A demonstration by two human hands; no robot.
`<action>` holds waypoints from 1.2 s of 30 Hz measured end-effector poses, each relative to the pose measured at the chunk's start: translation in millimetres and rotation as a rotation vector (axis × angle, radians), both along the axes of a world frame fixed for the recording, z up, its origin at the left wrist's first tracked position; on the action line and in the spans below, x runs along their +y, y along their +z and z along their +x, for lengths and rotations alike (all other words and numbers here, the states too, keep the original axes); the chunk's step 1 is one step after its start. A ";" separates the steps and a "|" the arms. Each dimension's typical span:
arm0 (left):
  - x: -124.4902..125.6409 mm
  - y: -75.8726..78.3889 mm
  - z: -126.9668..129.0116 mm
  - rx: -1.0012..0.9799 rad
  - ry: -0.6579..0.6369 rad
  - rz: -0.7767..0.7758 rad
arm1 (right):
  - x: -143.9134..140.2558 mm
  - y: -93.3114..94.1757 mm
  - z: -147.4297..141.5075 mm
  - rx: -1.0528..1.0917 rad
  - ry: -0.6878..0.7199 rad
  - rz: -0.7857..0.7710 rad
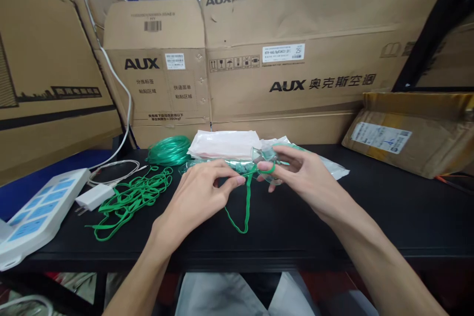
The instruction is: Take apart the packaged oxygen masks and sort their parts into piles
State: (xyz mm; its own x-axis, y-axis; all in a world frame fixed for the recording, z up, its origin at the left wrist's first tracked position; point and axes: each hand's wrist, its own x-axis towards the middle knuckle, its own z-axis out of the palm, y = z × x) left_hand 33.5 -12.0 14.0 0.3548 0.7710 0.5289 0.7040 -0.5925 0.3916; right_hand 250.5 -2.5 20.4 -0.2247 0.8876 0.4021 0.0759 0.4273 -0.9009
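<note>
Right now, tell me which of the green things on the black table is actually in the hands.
The thin green elastic strap, pinched between left hand and right hand, looping down. The tangled green strap pile and coiled green tubing lie untouched, left.

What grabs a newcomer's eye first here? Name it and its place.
Both hands at the centre: the left hand and right hand pinch a clear mask with a green strap hanging down. Left of them lies a tangle of green straps; AUX boxes wall the back.

A white power strip and charger lie left; AUX cartons stand behind.
</note>
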 end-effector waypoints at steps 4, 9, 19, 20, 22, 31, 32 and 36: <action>2.5 -0.9 -4.3 0.041 0.065 -0.013 | -0.4 1.9 -0.3 0.020 -0.051 0.008; -0.1 0.6 -4.2 0.049 0.088 0.008 | -2.8 1.2 -4.0 0.044 -0.041 -0.013; -4.2 0.3 4.1 -0.090 -0.089 0.023 | 1.5 -8.5 -13.6 0.044 0.099 -0.030; -2.7 -0.9 4.4 -0.100 -0.099 0.015 | 1.2 -8.5 -13.8 0.040 0.106 -0.032; -0.1 -2.6 4.3 -0.124 -0.119 0.000 | 0.1 -7.8 -13.1 0.026 0.111 -0.037; -0.1 -2.6 4.1 -0.062 -0.043 0.021 | -1.0 -2.4 -5.4 -0.053 0.051 -0.074; 1.3 -2.7 2.0 -0.047 -0.017 0.030 | -1.8 -0.2 -3.8 -0.055 0.027 -0.065; 9.7 -2.4 -13.5 -0.011 0.077 0.045 | -7.5 12.4 8.7 -0.039 -0.095 -0.029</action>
State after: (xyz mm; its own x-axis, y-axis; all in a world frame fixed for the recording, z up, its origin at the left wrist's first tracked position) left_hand 20.0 -2.3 11.7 0.2896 0.7707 0.5675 0.7437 -0.5544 0.3735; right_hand 259.1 -10.0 32.8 -0.1542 0.9166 0.3689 0.1501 0.3908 -0.9081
